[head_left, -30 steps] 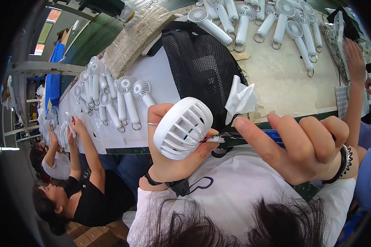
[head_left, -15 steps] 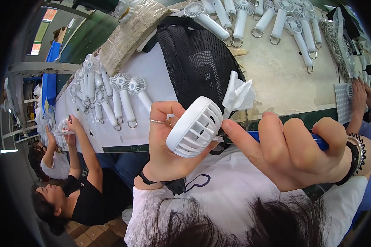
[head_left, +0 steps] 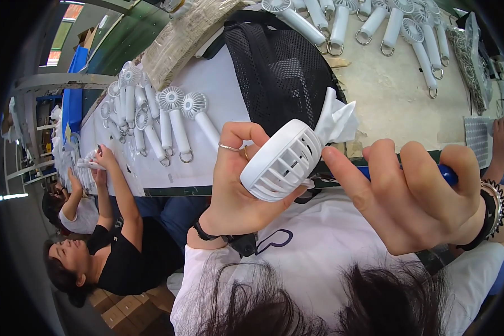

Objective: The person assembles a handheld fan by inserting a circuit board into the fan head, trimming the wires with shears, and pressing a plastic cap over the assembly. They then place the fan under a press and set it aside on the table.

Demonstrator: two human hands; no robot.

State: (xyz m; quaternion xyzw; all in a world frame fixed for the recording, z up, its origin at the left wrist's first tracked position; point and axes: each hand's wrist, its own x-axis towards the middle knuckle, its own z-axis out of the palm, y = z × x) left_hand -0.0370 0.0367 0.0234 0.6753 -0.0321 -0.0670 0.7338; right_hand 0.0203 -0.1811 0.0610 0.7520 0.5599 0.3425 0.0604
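Note:
My left hand (head_left: 229,193) grips a white handheld fan (head_left: 271,168) by its round, slatted head, fingers wrapped behind and below it. The fan is tilted, and its lower part is hidden. In my right hand (head_left: 411,196) is a slim tool with a blue handle (head_left: 448,175), lying across the palm under curled fingers. My right forefinger points at the fan's right rim, close to it. The tool's working end is too hidden to make out. Just beyond the fan, a crumpled white cloth or tissue (head_left: 337,120) sits beside a black mesh bag (head_left: 280,73).
Several white handheld fans with metal rings lie at the left (head_left: 176,123) and far right (head_left: 420,53) of the table (head_left: 383,95). A wrapped board (head_left: 182,45) lies at the back. One co-worker (head_left: 123,241) works at the left; another's hand (head_left: 502,140) shows at the right edge.
The whole view has shifted slightly, so the table, fans and bag appear farther right. Both hands keep their holds, the fan nearly unchanged in tilt.

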